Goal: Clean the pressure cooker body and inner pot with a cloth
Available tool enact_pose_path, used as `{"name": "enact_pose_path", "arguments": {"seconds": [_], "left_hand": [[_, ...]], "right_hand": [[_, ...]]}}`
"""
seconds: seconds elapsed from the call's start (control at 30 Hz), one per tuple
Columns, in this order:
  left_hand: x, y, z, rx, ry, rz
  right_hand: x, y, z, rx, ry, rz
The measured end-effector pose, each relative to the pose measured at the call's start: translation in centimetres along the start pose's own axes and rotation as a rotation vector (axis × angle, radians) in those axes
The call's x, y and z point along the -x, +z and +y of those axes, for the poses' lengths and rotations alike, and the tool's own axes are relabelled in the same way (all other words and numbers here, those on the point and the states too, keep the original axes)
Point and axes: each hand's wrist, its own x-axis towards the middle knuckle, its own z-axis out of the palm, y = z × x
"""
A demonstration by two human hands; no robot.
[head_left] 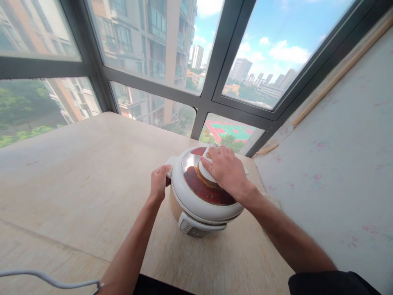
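Observation:
A round white and beige electric pressure cooker point(175, 200) stands upright on a marble-patterned ledge, its control panel point(196, 229) facing me. Its lid point(196, 186) is on, with a dark red and shiny top inside a white rim. My left hand point(159, 180) is closed around the side handle at the cooker's left. On top of the lid, my right hand point(227, 168) is wrapped over the white lid handle point(204, 168), which it partly hides. The cooker's right side is mostly behind my right hand and forearm.
The marble-patterned ledge point(76, 176) extends to the left. Grey-framed windows point(153, 88) rise behind the cooker. A flower-patterned wall point(331, 164) stands close on the right. A whitish cable point(52, 280) lies at the lower left, near my left forearm.

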Motion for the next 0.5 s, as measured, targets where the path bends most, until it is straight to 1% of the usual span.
{"name": "enact_pose_path", "arguments": {"seconds": [0.17, 0.3, 0.5], "left_hand": [[-0.1, 0.0, -0.1, 0.0, 0.002, -0.011], [0.0, 0.0, -0.1, 0.005, 0.003, -0.016], [-0.2, 0.0, -0.2, 0.017, 0.004, -0.014]], "right_hand": [[-0.2, -0.2, -0.9, 0.016, 0.11, -0.024], [-0.3, -0.5, -1.3, 0.011, 0.149, -0.032], [-0.5, -1.4, -1.8, 0.04, 0.2, -0.128]]}}
